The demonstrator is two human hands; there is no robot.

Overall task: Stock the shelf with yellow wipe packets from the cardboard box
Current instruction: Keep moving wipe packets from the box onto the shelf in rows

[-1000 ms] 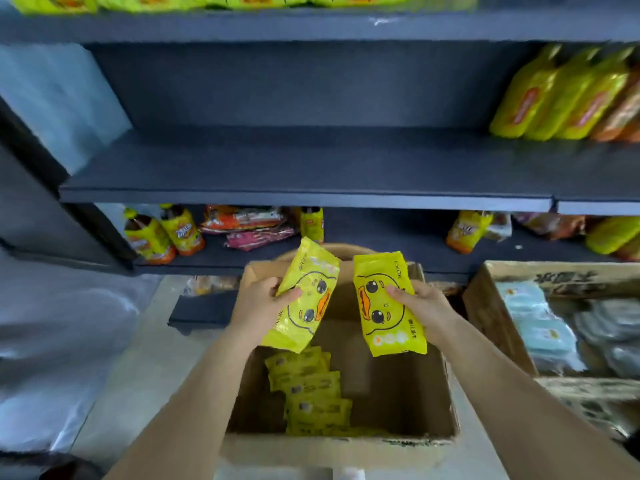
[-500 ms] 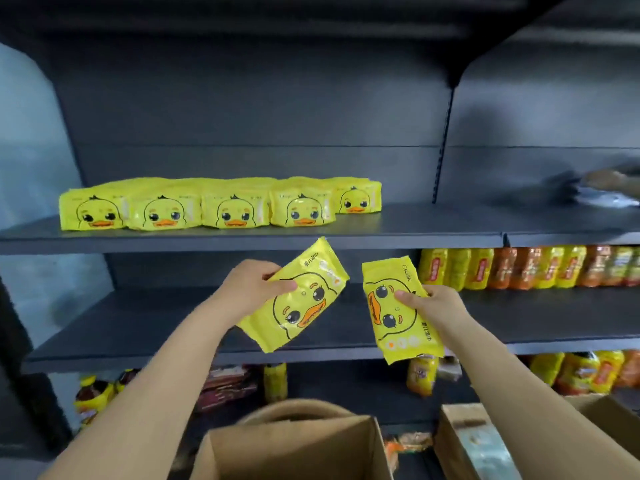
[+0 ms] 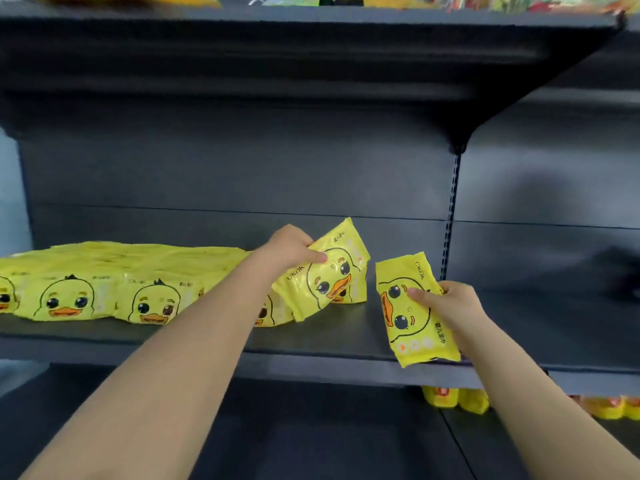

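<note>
My left hand point(image 3: 291, 247) grips a yellow wipe packet point(image 3: 332, 271) with a duck face, held tilted over the dark shelf point(image 3: 339, 337) at the right end of a row of yellow packets point(image 3: 104, 285). It covers part of the last packet in that row. My right hand point(image 3: 446, 303) pinches a second yellow wipe packet point(image 3: 412, 310) upright, just to the right, with its lower edge near the shelf's front lip. The cardboard box is out of view.
A perforated upright post point(image 3: 450, 216) divides the shelf bay from the bare shelf section point(image 3: 554, 306) on the right. Another shelf point(image 3: 311, 19) hangs overhead with goods on top. Yellow bottles point(image 3: 453, 400) stand on the lower shelf at right.
Both hands rose from the cardboard box to the shelf, each carrying a packet. The view tilted up, so the box dropped out of sight. The left packet now reaches the row's right end.
</note>
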